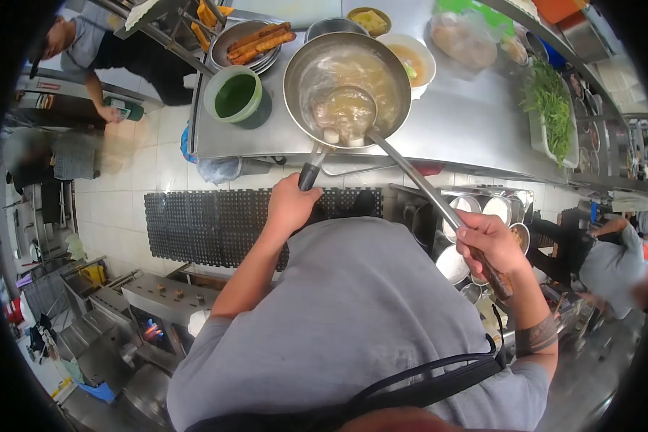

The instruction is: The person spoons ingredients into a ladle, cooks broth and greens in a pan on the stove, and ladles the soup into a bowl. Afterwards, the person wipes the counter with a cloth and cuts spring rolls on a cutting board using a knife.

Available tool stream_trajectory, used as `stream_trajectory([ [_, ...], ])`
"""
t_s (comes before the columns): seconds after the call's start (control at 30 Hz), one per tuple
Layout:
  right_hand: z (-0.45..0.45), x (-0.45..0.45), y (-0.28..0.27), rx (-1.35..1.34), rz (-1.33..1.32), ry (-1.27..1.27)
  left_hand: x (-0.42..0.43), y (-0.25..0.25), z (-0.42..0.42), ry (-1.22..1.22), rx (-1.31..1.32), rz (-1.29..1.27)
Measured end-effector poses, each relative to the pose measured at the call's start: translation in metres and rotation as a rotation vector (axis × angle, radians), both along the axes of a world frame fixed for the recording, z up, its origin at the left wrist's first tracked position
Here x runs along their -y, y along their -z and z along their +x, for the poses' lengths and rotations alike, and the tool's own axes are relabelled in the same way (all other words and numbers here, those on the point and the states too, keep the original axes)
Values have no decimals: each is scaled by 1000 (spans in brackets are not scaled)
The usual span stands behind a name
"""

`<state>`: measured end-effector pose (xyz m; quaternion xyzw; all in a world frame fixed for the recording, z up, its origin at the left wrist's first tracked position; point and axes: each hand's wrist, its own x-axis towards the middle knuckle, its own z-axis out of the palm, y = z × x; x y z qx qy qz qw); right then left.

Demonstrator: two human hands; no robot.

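My left hand (289,205) is wrapped round the black handle of a metal wok (293,90) over the steel counter's front edge. Cloudy broth with pale pieces fills much of the wok. In my right hand (488,245) is the long handle of a ladle (417,176), gripped near its brown end. The ladle's bowl lies in the broth on the wok's near side. Partly behind the wok's right rim stands a white bowl (426,54) of broth with something green in it. To the wok's left is a pale tub (214,97) of green contents.
Fried dough sticks (259,43) lie on stacked metal bowls. A plastic bag (468,39) and a tray of leafy greens (551,108) sit on the right of the steel counter (475,129). Co-workers stand at left and right. A black perforated mat (209,227) covers the floor.
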<state>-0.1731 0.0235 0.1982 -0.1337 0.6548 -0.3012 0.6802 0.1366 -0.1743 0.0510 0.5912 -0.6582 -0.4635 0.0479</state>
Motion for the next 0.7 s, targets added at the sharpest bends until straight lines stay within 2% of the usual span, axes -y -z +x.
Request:
stream_trajectory([
  [0.23, 24, 24, 0, 327, -17, 219, -3, -5, 2, -10, 9, 5],
  [0.53, 11, 37, -24, 357, -100, 216, -6, -4, -3, 5, -80, -33],
  [0.7, 1, 34, -56, 350, -164, 340, -3, -4, -4, -37, -92, 29],
])
